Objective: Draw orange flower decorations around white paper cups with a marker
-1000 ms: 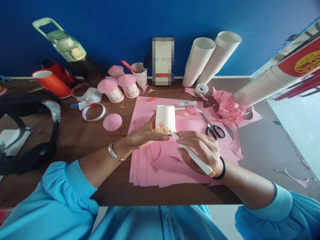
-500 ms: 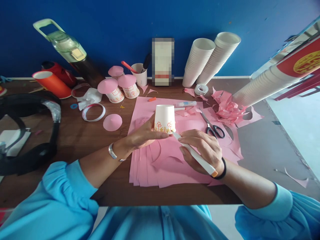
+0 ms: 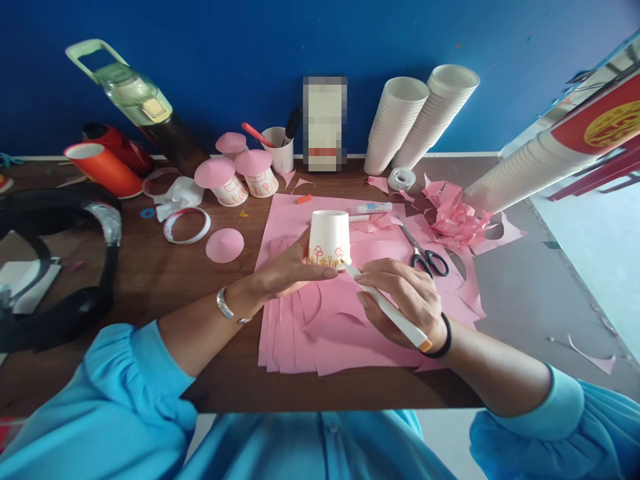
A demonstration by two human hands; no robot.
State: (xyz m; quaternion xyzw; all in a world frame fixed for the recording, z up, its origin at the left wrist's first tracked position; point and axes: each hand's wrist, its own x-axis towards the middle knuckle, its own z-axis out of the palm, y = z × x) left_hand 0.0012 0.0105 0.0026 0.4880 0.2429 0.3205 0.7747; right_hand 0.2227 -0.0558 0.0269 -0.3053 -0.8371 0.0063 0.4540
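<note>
My left hand (image 3: 287,270) grips an upside-down white paper cup (image 3: 329,230), its thumb along the lower rim. Red flowers and yellow-orange grass marks are drawn around the cup's lower part. A white marker (image 3: 393,312) with an orange end sits in my right hand (image 3: 403,293), fingers closed round it. Its tip meets the cup near the rim at the lower right. Beneath both hands lie pink paper sheets (image 3: 300,333) with curved cuts. Left of them rests a pink paper cone (image 3: 225,245).
Black-handled scissors (image 3: 430,261) and a glue stick (image 3: 374,207) lie on the sheets. Behind stand decorated cups with pink cone roofs (image 3: 254,162), a pen cup (image 3: 280,157) and stacked white cups (image 3: 397,120). Pink scraps (image 3: 455,217) and a tape roll (image 3: 402,178) are at right, a bottle (image 3: 150,100) at left.
Almost nothing differs. The marker tip stays at the cup's lower rim, with only a very slight shift of my right hand and the view.
</note>
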